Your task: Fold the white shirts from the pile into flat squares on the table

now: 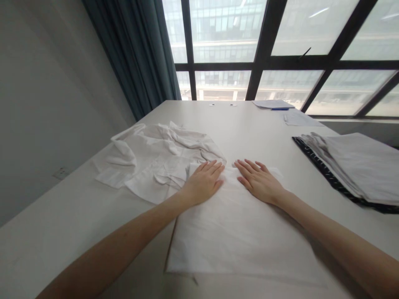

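Observation:
A folded white cloth (240, 236), perhaps a garment, lies flat on the white table in front of me. My left hand (204, 180) rests palm down on its far left part, with the fingers stretched out. Opposite it, my right hand (258, 178) lies flat on the far right part, fingers slightly spread. Neither hand grips anything. A crumpled white garment (165, 145) is spread loosely just beyond and left of my left hand, close to the folded cloth's far left corner.
On the right, a stack of folded white cloths (364, 166) sits on a black patterned item (330, 178). Papers (272, 104) and a blue pen (279, 109) lie at the table's (243, 124) far right. Behind are windows and a dark blue curtain (140, 50); a wall stands left.

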Action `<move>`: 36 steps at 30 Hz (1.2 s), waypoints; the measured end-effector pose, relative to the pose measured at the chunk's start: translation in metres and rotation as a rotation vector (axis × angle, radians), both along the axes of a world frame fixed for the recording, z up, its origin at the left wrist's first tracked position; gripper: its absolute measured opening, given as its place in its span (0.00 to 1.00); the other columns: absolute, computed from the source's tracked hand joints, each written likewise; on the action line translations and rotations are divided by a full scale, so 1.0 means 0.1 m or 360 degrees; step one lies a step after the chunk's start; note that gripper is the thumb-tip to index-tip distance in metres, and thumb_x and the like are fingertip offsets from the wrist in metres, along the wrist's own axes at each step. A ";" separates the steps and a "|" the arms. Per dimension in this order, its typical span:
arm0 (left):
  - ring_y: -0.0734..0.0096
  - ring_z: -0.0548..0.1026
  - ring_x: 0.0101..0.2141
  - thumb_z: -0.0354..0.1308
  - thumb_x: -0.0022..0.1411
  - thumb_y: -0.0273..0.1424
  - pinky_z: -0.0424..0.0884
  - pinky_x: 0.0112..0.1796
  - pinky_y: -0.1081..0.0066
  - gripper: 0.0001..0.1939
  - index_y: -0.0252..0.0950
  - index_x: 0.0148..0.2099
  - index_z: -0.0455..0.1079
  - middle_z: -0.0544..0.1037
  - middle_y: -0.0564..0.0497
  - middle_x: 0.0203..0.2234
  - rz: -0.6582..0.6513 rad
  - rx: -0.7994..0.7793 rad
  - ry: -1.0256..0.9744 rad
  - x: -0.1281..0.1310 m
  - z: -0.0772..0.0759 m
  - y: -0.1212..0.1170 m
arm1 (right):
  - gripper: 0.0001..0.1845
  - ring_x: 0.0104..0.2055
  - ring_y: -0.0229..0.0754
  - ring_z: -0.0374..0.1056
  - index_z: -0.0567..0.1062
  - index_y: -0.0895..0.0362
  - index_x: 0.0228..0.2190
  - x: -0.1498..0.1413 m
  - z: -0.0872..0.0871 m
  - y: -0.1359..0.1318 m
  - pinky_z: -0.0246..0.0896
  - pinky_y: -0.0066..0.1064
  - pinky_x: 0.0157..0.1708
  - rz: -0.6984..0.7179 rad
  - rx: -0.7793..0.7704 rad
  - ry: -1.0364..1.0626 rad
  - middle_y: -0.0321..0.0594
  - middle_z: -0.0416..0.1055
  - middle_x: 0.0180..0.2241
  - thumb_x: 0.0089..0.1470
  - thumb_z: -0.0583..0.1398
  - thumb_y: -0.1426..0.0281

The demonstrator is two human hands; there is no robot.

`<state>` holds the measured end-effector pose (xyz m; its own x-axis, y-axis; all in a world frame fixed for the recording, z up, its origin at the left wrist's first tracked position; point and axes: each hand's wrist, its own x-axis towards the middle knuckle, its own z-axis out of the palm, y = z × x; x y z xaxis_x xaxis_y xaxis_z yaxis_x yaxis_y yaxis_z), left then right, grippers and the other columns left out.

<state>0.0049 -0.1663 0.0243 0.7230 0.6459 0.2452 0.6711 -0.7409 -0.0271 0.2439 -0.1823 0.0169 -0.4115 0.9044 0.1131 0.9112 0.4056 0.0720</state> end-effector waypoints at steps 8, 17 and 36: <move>0.50 0.47 0.67 0.50 0.68 0.45 0.46 0.61 0.45 0.31 0.46 0.69 0.49 0.50 0.42 0.68 -0.0063 -0.0208 0.0147 -0.14 0.08 -0.08 | 0.32 0.67 0.47 0.48 0.56 0.58 0.65 0.03 0.01 -0.06 0.44 0.47 0.64 0.0005 0.0018 0.0021 0.42 0.54 0.65 0.67 0.39 0.55; 0.53 0.44 0.67 0.48 0.69 0.45 0.44 0.63 0.50 0.33 0.40 0.70 0.46 0.45 0.39 0.69 0.0052 -0.0223 0.0146 -0.48 -0.02 -0.18 | 0.35 0.67 0.48 0.48 0.54 0.54 0.65 0.47 -0.09 -0.26 0.46 0.48 0.63 -0.0139 0.0068 0.0068 0.42 0.54 0.66 0.64 0.40 0.50; 0.57 0.48 0.67 0.39 0.71 0.48 0.44 0.62 0.52 0.31 0.38 0.69 0.49 0.49 0.41 0.68 -0.0263 -0.0103 0.0111 0.18 -0.02 -0.18 | 0.33 0.68 0.49 0.47 0.52 0.53 0.66 0.60 -0.17 -0.29 0.49 0.49 0.62 -0.0203 0.0114 0.0130 0.43 0.54 0.66 0.65 0.41 0.53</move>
